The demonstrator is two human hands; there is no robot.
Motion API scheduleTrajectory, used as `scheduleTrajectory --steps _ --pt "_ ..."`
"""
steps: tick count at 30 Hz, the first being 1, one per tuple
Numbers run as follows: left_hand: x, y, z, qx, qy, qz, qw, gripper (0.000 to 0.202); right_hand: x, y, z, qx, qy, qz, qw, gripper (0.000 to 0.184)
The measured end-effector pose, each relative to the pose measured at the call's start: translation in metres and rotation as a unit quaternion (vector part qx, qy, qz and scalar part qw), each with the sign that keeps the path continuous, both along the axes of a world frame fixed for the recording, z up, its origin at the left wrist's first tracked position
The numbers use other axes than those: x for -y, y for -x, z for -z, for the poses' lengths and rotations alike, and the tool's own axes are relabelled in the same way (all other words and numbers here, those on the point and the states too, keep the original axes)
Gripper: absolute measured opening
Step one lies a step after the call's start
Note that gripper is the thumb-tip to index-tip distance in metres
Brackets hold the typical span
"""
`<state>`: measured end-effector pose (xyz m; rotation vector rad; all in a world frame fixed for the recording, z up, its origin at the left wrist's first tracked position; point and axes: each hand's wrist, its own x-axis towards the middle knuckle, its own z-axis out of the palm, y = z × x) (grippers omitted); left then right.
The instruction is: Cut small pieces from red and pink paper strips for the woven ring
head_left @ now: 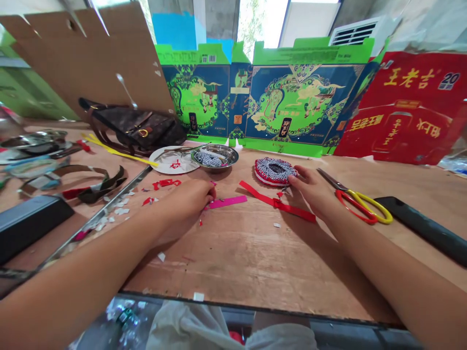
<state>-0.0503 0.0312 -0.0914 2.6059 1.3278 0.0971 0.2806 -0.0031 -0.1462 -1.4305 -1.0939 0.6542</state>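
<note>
Craft workshop: scissors (359, 200), ribbon (277, 201), flattened cartons (292, 97)

A flattened red carton (408, 104), leaning at the right, is displaying the brand 王老吉 (410, 78) in large yellow characters across its upper panel. The number 20 (449, 80) is sitting in a dark badge at its top corner. The same characters are appearing to repeat upside down on the panel below, either side of a printed can (392, 133) that is carrying them vertically. Beside it, two green-and-blue cartons (292, 102) are each showing a black vertical label (285, 127) whose characters are too small to read. A barcode (208, 58) is showing on the left one's green flap. A red mark (175, 164) on a white plate (160, 159) is proving illegible.
</note>
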Motion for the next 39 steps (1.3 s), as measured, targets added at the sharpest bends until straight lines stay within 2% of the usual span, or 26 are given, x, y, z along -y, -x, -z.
scheduleTrajectory --steps 5,11,15,17,20,25,31,34,36,39 --pt "-0.006 0.004 -0.002 0.004 0.001 -0.009 1.000 0.030 0.002 0.001 -0.005 0.011 -0.016 0.002 1.000 0.037" --pt "-0.003 0.001 -0.006 -0.026 -0.002 -0.004 1.000 0.022 0.008 0.005 -0.015 0.027 -0.033 -0.010 0.999 0.036" --pt "0.000 -0.003 -0.008 -0.051 0.003 -0.007 0.999 0.021 0.019 0.020 -0.022 0.103 -0.041 -0.035 0.993 0.039" --pt "0.000 -0.004 -0.007 -0.058 0.006 -0.006 0.998 0.021 0.025 0.028 -0.027 0.178 -0.032 -0.053 0.982 0.040" --pt "0.000 -0.004 -0.006 -0.059 0.000 -0.007 0.998 0.022 0.032 0.033 -0.033 0.281 0.018 -0.081 0.956 0.037" --pt "0.003 -0.005 -0.006 -0.048 -0.023 -0.007 0.999 0.023 0.033 0.027 -0.036 0.411 0.077 -0.095 0.903 0.033" --pt "0.004 -0.007 -0.007 -0.050 -0.023 -0.009 0.998 0.023 0.034 0.019 -0.035 0.462 0.101 -0.144 0.869 0.031" --pt "0.004 -0.008 -0.007 -0.048 -0.019 -0.004 0.999 0.022 0.033 0.020 -0.034 0.471 0.102 -0.168 0.860 0.017" --pt "0.005 -0.008 -0.008 -0.047 -0.017 -0.003 0.999 0.023 0.032 0.021 -0.033 0.475 0.100 -0.159 0.860 0.012" --pt "0.006 -0.008 -0.009 -0.044 -0.014 0.001 0.999 0.024 0.028 0.019 -0.031 0.478 0.093 -0.115 0.866 0.020"
